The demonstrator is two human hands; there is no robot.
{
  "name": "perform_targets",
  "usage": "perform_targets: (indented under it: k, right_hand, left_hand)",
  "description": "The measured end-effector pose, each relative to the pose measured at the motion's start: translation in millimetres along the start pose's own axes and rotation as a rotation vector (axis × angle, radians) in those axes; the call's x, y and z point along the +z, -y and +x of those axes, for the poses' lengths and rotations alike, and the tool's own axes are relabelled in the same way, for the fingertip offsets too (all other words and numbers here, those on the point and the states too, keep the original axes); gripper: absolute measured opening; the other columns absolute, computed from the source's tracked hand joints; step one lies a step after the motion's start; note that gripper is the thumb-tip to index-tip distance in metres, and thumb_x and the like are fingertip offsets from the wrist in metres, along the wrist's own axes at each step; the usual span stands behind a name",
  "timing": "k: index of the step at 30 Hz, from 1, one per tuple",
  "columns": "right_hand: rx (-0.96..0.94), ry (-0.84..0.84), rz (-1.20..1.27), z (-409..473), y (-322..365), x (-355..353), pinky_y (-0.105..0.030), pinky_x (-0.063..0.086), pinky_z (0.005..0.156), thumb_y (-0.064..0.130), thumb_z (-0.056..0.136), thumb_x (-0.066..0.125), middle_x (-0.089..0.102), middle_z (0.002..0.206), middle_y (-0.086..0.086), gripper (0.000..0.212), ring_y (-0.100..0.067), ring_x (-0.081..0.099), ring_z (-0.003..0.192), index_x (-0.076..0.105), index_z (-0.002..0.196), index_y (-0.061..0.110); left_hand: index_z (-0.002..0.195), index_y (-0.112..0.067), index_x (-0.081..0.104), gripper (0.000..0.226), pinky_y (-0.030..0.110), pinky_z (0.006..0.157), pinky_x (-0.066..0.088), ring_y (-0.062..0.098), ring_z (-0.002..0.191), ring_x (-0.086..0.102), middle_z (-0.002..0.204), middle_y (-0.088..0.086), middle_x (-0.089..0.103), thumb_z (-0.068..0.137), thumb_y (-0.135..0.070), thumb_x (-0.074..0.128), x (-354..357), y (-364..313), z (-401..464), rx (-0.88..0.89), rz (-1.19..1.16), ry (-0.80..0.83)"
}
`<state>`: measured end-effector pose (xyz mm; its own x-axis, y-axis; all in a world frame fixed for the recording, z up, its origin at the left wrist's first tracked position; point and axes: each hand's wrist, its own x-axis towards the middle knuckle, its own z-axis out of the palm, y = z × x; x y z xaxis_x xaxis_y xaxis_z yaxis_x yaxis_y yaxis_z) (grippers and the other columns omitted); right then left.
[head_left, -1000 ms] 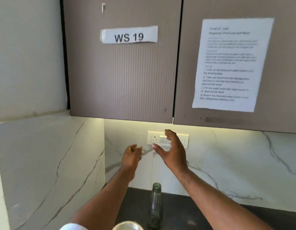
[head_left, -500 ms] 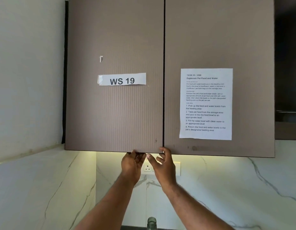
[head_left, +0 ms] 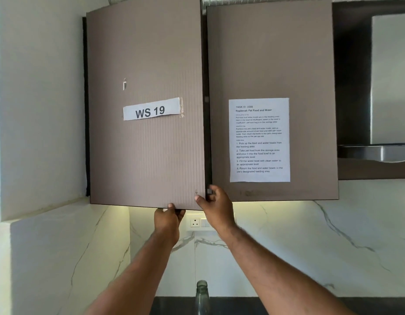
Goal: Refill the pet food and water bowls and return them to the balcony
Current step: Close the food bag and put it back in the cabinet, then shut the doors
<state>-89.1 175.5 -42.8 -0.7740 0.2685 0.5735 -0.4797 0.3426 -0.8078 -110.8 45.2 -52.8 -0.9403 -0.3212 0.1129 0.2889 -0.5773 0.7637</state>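
Note:
A brown wall cabinet fills the view. Its left door [head_left: 147, 155], labelled "WS 19", stands slightly ajar, swung out from the right door [head_left: 310, 64], which carries a printed task sheet [head_left: 259, 139]. My left hand [head_left: 168, 220] grips the bottom edge of the left door from below. My right hand [head_left: 216, 206] holds that door's lower right corner, fingers curled into the dark gap between the doors. The cabinet's inside is hidden. No bowls or pet food are in view.
A clear glass bottle [head_left: 202, 296] stands on the dark counter [head_left: 174, 306] directly below my arms. A socket and switch plate [head_left: 198, 222] sits on the marble backsplash. A steel range hood [head_left: 390, 153] hangs at the right. A white wall closes the left side.
Both hands rose from in front of the socket to the cabinet's bottom edge and took hold of the left door. That door has swung out a little. My view tilted upward.

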Motion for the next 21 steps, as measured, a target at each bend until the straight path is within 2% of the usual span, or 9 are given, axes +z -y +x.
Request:
perform_targets:
  k: [3,6,8,10,12,16,18,21]
  right_hand:
    - [-0.006,0.002,-0.050,-21.3,21.4,-2.4,-0.026,0.049,0.076,0.023,0.089,0.076,0.079,0.102,0.000,0.032,-0.018,0.071,0.090,0.069,0.120,0.014]
    - [-0.026,-0.011,-0.062,-49.6,41.7,-2.2,-0.028,0.049,0.073,0.020,0.087,0.074,0.080,0.096,-0.001,0.022,-0.022,0.072,0.086,0.069,0.109,0.017]
    - [-0.042,0.015,-0.074,-69.7,56.5,-1.3,-0.028,0.044,0.070,0.021,0.087,0.074,0.080,0.094,-0.001,0.021,-0.022,0.071,0.084,0.066,0.106,0.018]
    - [-0.080,0.037,-0.105,-89.4,72.0,0.4,-0.026,0.041,0.068,0.023,0.086,0.074,0.079,0.093,0.001,0.022,-0.021,0.071,0.084,0.065,0.105,0.019]
    - [-0.116,0.059,-0.143,-109.6,87.9,3.3,-0.027,0.045,0.069,0.026,0.085,0.074,0.078,0.092,0.003,0.023,-0.020,0.071,0.084,0.063,0.104,0.021]
    - [-0.217,0.093,-0.222,-144.4,121.5,22.4,-0.033,0.054,0.074,0.029,0.082,0.073,0.075,0.088,0.003,0.025,-0.024,0.069,0.082,0.056,0.097,0.020]
    - [-0.270,0.092,-0.254,-160.4,137.1,36.1,-0.033,0.050,0.070,0.032,0.079,0.073,0.072,0.084,0.003,0.028,-0.026,0.067,0.079,0.052,0.094,0.021]
    - [-0.351,0.063,-0.269,-184.7,157.9,60.2,-0.034,0.044,0.065,0.034,0.080,0.072,0.067,0.082,0.001,0.032,-0.028,0.064,0.076,0.045,0.090,0.020]
  left_hand:
    - [0.146,-0.010,0.031,0.039,0.036,0.092,0.055,0.023,0.091,0.073,0.129,0.015,0.066,0.108,-0.002,0.039,-13.8,-10.2,-23.3,0.048,0.181,-0.011]
    - [0.159,-0.020,0.002,0.078,0.041,0.097,0.054,0.029,0.109,0.067,0.138,0.007,0.059,0.100,0.002,0.048,-35.5,-19.1,-48.5,0.176,0.652,-0.066]
    - [0.162,-0.021,-0.007,0.093,0.046,0.101,0.052,0.037,0.124,0.057,0.149,0.012,0.045,0.097,-0.007,0.058,-51.0,-23.4,-65.0,0.308,0.908,-0.130]
    - [0.163,-0.020,-0.003,0.098,0.053,0.112,0.044,0.042,0.143,0.041,0.163,0.020,0.026,0.095,-0.020,0.068,-64.2,-32.5,-81.3,0.420,1.053,-0.150]
    - [0.164,-0.019,0.003,0.101,0.054,0.117,0.039,0.040,0.150,0.031,0.168,0.017,0.017,0.092,-0.028,0.074,-78.5,-43.2,-94.3,0.520,1.141,-0.138]
    - [0.164,-0.014,0.007,0.096,0.045,0.124,0.030,0.029,0.155,0.023,0.170,0.012,0.016,0.092,-0.024,0.070,-103.2,-75.6,-120.3,0.713,1.250,-0.060]
    - [0.163,-0.011,0.007,0.088,0.040,0.125,0.027,0.026,0.156,0.022,0.169,0.011,0.018,0.096,-0.025,0.062,-112.2,-90.8,-131.5,0.783,1.286,-0.039]
    - [0.163,-0.010,0.006,0.085,0.038,0.123,0.030,0.024,0.154,0.027,0.169,0.010,0.020,0.100,-0.034,0.058,-130.2,-114.2,-142.2,0.774,1.295,-0.037]
